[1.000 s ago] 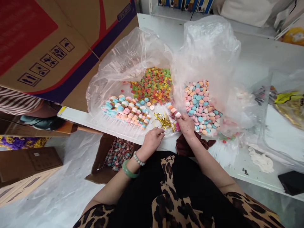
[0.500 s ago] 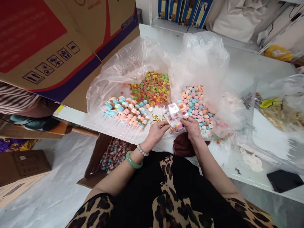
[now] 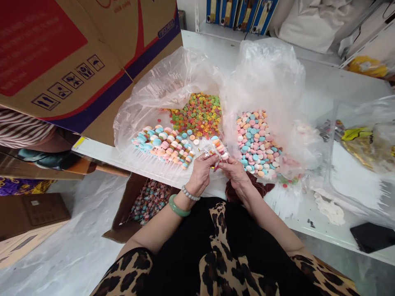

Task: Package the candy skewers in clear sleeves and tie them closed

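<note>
My left hand and my right hand meet above the table, both pinching a small transparent cellophane bag. Inside or against it is a stick of pastel disc candies, its lower end hidden by my fingers. Just behind my hands lie rows of pastel candy sticks on a sheet of transparent plastic. A heap of green and orange ring candies lies further back, and pink, blue and peach disc candies lie to the right.
A large cardboard box overhangs the table's left side. An open box of wrapped lollipops sits below the table's front edge. A dark red cloth, a black phone and a plastic bag lie nearby.
A transparent bag has come into my hands and is now gathered around the candy stick. My hands have moved closer together, and the view has shifted slightly.
</note>
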A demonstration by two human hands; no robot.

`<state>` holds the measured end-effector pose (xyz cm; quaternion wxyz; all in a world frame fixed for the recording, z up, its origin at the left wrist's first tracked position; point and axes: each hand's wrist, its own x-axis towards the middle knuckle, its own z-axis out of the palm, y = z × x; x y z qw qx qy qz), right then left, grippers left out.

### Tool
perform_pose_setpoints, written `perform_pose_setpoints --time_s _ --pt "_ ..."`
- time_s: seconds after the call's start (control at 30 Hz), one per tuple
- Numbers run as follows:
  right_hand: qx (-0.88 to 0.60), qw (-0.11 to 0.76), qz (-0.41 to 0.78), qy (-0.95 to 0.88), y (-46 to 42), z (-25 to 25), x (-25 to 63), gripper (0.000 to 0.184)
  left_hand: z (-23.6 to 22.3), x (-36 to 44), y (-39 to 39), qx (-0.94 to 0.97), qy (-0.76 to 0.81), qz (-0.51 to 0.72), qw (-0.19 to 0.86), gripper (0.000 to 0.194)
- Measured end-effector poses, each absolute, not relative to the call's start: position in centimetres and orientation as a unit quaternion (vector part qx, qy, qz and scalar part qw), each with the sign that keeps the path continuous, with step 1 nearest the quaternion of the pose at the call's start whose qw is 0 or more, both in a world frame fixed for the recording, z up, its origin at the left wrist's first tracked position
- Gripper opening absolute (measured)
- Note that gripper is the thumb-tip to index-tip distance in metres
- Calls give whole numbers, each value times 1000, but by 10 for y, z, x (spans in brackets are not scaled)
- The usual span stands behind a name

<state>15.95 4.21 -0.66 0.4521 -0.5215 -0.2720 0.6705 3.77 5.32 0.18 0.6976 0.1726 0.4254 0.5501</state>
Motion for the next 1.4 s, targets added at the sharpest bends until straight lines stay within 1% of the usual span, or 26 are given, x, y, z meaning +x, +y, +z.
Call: perform_pose_setpoints --time_s 0.13,0.23,0.3,0.4,0.5,0.63,0.83,1.0,1.1,1.17,1.23,1.33,1.4 --pt "-527 425 691 -254 45 -8 161 24 -2 28 54 163 438 532 706 27" --pt "-539 395 686 -287 46 -11 169 26 -9 17 58 170 462 494 717 29" --pt "-549 411 663 -300 46 -12 171 29 -14 11 61 167 473 490 713 27" --pt "-550 449 637 -300 46 -10 168 30 -17 14 62 136 461 521 705 20" --pt "-521 456 652 -310 46 -6 158 29 -12 24 58 102 422 557 709 17" --pt "-525 456 653 -301 46 -5 150 25 -5 30 53 98 397 552 727 18" --pt "-539 424 628 -368 49 -18 161 26 -14 16 56 121 463 528 702 23" --pt "-532 440 630 -356 51 -32 159 25 -25 16 62 124 452 558 685 21" --pt "-522 447 639 -345 51 -39 152 26 -27 19 62 122 460 582 659 29" --pt "-514 444 642 -356 51 -41 148 27 -26 18 62 111 468 585 652 29" --pt "-505 443 644 -367 52 -40 147 29 -22 16 60 98 479 559 670 29" --pt "-488 445 646 -383 54 -35 149 33 -17 12 56 117 498 454 730 36" --pt "-490 441 640 -394 55 -32 150 32 -18 11 54 136 500 423 743 32"
